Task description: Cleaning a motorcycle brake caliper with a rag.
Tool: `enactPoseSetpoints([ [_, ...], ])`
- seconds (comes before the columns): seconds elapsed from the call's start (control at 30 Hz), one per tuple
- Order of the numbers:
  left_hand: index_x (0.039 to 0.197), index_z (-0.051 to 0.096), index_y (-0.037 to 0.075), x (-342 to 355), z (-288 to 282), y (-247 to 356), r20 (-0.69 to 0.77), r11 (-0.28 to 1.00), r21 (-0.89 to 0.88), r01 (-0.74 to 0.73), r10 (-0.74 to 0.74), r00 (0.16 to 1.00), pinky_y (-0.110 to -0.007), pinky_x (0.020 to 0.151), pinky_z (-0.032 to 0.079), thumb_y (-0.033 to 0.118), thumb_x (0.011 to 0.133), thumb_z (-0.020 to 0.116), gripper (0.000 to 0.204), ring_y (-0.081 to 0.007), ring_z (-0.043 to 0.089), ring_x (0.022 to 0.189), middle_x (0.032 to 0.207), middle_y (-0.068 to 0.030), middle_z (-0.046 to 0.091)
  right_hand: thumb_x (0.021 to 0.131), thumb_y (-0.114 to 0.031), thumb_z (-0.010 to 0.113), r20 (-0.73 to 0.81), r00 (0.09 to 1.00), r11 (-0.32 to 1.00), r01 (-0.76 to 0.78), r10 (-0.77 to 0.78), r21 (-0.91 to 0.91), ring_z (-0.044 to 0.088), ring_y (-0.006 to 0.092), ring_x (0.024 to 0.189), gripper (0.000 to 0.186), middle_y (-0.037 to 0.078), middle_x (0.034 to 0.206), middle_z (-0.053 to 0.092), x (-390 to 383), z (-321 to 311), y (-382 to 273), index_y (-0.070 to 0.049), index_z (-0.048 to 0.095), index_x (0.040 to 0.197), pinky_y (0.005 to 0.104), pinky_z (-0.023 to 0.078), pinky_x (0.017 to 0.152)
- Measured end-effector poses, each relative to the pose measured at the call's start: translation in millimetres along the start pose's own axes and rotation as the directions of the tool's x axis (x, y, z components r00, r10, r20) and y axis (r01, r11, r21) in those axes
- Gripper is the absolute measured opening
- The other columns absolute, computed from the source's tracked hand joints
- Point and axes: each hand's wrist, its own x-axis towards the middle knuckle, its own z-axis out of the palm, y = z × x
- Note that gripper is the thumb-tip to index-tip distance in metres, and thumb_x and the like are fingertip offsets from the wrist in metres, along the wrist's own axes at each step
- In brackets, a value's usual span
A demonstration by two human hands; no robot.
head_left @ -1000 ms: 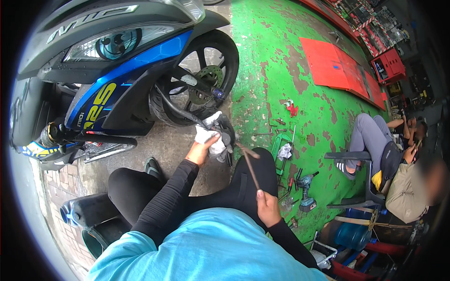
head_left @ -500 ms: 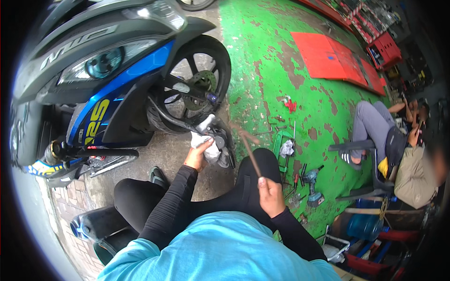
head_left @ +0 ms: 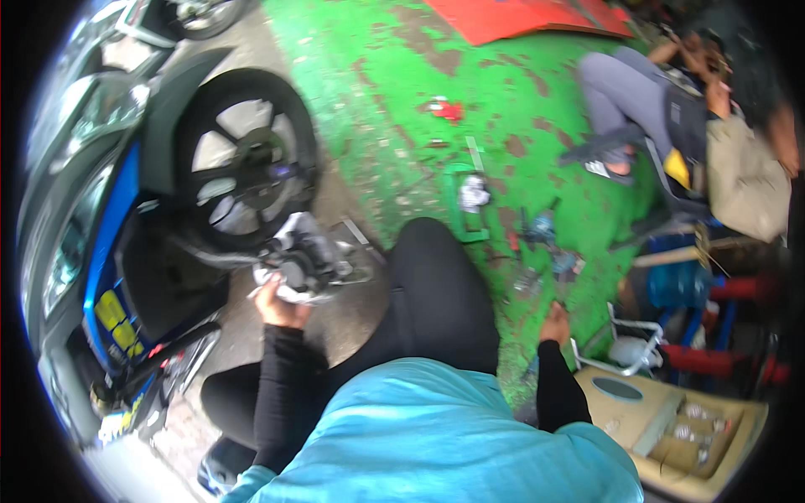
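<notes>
White cloth (head_left: 299, 228) is bunched against a dark part (head_left: 298, 271) beside the wheel (head_left: 251, 159), the left hand (head_left: 283, 305) curled around it from below. Near the drill (head_left: 541, 228), the right hand (head_left: 554, 324) is too blurred to tell its grip.

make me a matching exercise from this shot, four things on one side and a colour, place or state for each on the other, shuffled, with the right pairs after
Things:
1. left hand
2. right hand
3. wheel
4. panel

Descriptions:
A. flat and red, at the top edge
B. holding white cloth against a dark part
C. dark and spoked, on the bike
D. over the green floor, to the right of both legs

Right pairs: 1-B, 2-D, 3-C, 4-A
</notes>
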Motion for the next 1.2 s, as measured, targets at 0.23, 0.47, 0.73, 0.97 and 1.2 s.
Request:
enactPoseSetpoints([
  [0.23, 0.139, 0.049, 0.006, -16, 46, -8, 0.035, 0.999, -0.047, 0.002, 0.0, 0.999, -0.056, 0.103, 0.05, 0.033, 0.077, 0.067, 0.07, -0.0368, 0.061, 0.12, 0.132, -0.018, 0.06, 0.103, -0.055, 0.04, -0.038, 0.94, 0.891, -0.334, 0.339, -0.306, 0.066, 0.0456, 0.084, 0.063, 0.025, 0.096, 0.071, -28, 28, 97, -0.002, 0.074, 0.1, 0.0546, 0.051, 0.073],
  [0.47, 0.144, 0.047, 0.007, -24, 51, -1, 0.04, 0.988, -0.138, 0.07, -0.065, 0.997, -0.058, 0.105, 0.048, 0.052, 0.082, 0.058, 0.077, -0.0388, 0.059, 0.124, 0.137, -0.0198, 0.057, 0.1, -0.058, 0.043, 0.105, 0.685, 0.693, -0.706, 0.721, -0.149, 0.066, 0.045, 0.089, 0.065, 0.024, 0.105, 0.07, -32, 56, 87, 0.0, 0.07, 0.115, 0.0557, 0.051, 0.077],
  [0.73, 0.141, 0.052, 0.006, -19, 63, 4, 0.068, 0.952, -0.271, 0.145, -0.131, 0.989, -0.059, 0.106, 0.046, 0.049, 0.084, 0.058, 0.072, -0.0388, 0.058, 0.125, 0.138, -0.0192, 0.058, 0.092, -0.039, 0.065, 0.071, 0.916, 0.919, -0.395, 0.395, -0.024, 0.061, 0.0397, 0.11, 0.059, 0.026, 0.125, 0.062, 26, 50, 13, 0.006, 0.055, 0.129, 0.0491, 0.048, 0.092],
  [0.97, 0.133, 0.055, 0.003, -15, 50, 3, 0.021, 0.977, -0.185, 0.102, -0.1, 0.995, -0.055, 0.093, 0.055, 0.03, 0.08, 0.063, 0.059, -0.036, 0.066, 0.11, 0.124, -0.0189, 0.065, 0.102, -0.033, 0.058, 0.337, 0.673, 0.632, 0.251, -0.659, 0.734, 0.063, 0.0149, 0.076, 0.036, 0.006, 0.084, 0.068, -39, -75, -352, 0.001, 0.066, 0.098, 0.0315, 0.05, 0.07],
  [1.2, 0.132, 0.053, 0.002, -14, 59, 6, 0.078, 0.982, -0.155, 0.105, -0.094, 0.993, -0.05, 0.097, 0.053, 0.02, 0.081, 0.063, 0.055, -0.0347, 0.066, 0.109, 0.121, -0.0189, 0.066, 0.094, -0.032, 0.066, 0.478, 0.139, 0.466, 0.565, -0.867, 0.681, 0.057, 0.0393, 0.056, 0.039, 0.022, 0.061, 0.056, -132, -84, -483, 0.001, 0.063, 0.073, 0.0421, 0.044, 0.054],
])
